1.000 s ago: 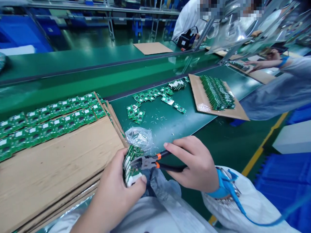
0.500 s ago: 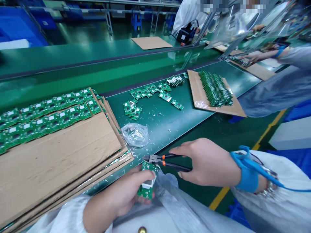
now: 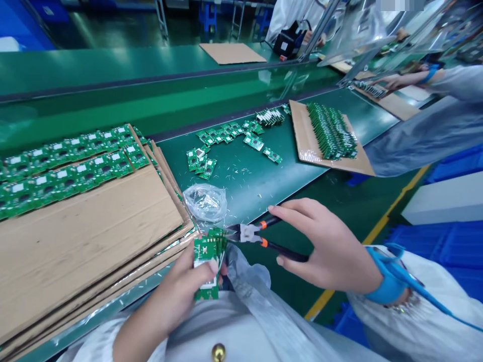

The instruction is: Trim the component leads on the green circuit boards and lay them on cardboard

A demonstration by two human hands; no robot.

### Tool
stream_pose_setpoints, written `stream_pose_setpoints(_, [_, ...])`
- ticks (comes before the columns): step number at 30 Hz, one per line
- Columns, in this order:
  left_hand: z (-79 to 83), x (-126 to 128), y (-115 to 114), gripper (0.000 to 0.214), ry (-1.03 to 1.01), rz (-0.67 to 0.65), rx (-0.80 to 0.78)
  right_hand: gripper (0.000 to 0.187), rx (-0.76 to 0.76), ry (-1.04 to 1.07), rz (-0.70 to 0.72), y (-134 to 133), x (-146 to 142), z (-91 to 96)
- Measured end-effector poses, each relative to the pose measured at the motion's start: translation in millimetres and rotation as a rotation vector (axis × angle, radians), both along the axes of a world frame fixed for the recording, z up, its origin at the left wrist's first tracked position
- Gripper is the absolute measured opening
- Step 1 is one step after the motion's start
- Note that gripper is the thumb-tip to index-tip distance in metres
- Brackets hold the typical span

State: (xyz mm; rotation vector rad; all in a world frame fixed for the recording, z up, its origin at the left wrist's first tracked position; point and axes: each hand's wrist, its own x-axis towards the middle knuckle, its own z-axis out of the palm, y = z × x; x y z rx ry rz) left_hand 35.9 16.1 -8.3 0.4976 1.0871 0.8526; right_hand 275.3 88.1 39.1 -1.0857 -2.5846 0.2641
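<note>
Two hands sit just beside the cardboard (image 3: 86, 226): left hand (image 3: 177, 296) holds a board (image 3: 206, 251), right hand (image 3: 328, 246) squeezes cutters (image 3: 251, 234), tips touching that board.

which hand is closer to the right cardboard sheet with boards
Right. The right hand, holding cutters, is in front of the cardboard sheet; the left hand, holding a circuit board, is farther off toward the left.

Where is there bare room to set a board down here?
Bare: near half of the brown cardboard sheet, below its rows of green circuit boards; the green mat between the loose boards and the right hand. Crowded: the far cardboard tray.
</note>
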Motion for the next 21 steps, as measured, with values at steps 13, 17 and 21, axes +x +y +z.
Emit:
stream_pose_setpoints(13, [11.2, -3, -9, 0.063, 0.307, -0.054, 0.408, 0.047, 0.222, -0.008, 0.110, -2, -15, 14.6])
stream_pose_setpoints(17, [9.7, -4, -8, 0.063, 0.315, -0.042, 0.381, 0.042, 0.266, -0.032, 0.145, 3, -16, 17.5])
stream_pose_setpoints(21, [15.2, -2, -3, 0.061, 0.349, -0.087, 0.325, 0.036, 0.283, -0.078, 0.157, 9, -13, 24.2])
